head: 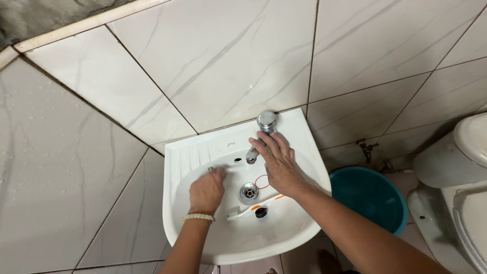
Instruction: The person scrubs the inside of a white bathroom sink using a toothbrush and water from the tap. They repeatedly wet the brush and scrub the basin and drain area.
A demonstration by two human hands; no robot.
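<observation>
Fingers of my right hand [279,165] lie flat and spread over the chrome tap spout [252,155] at the back of the white ceramic corner basin [299,133], while my left hand [206,191] is curled knuckles-up against the bowl's inner wall, clamped on something I cannot make out. A white toothbrush with orange marks [252,209] lies loose beside the metal drain [249,192]; my palm hides the spout's mouth, so any water is unseen.
</observation>
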